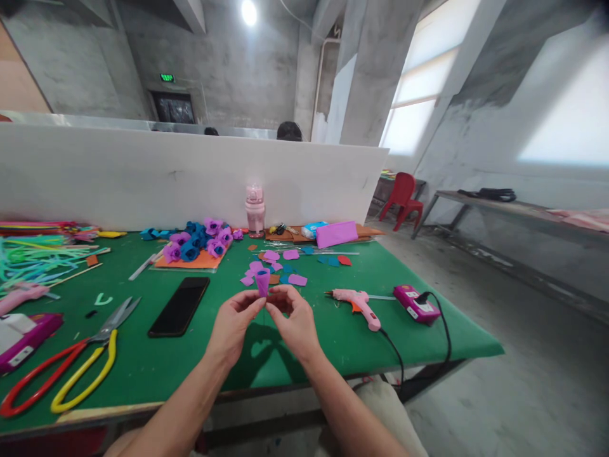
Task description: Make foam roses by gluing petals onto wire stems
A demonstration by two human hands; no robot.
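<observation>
Between my two hands, a small purple paper flower (262, 284) with a blue centre stands upright above the table. My left hand (233, 320) pinches its lower end from the left. From the right, my right hand (294, 320) closes its thumb and fingers on the same lower end. A thin stem seems to run down below the fingertips. Loose purple petals (297, 280) and several blue and brown paper pieces lie just behind my hands. Farther left, finished purple and blue flowers (192, 246) are heaped on an orange sheet (209, 261).
A pink glue gun (356, 303) and a purple power strip (417, 304) with a black cord lie on the right. On the left are a phone (179, 307), large scissors (102, 336) and colourful strips (38, 257). A pink bottle (255, 211) stands by the white partition (190, 174).
</observation>
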